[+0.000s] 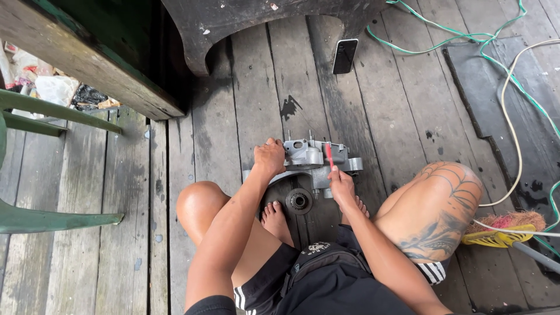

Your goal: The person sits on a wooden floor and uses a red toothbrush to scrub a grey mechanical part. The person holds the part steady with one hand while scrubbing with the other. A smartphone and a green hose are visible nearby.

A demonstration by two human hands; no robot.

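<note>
Grey metal engine casing [309,158]: standing on the plank floor [256,87] between the seated person's knees, just ahead of the bare feet. A round toothed gear [298,201] is lying against its near side, by the toes.

Left hand [269,157]: fingers curling over the casing's left edge, gripping it.

Right hand [341,185]: fingers closing around a red-handled tool [329,155], whose upper end is pointing up against the casing; the tip is too small to make out.

Surroundings: a dark phone [345,56] is lying flat farther up the boards; green cable [466,35] and pale hose [513,128] are trailing at right; a yellow broom head [499,236] is resting beside the right knee; a green plastic chair [35,169] is standing at left.
</note>
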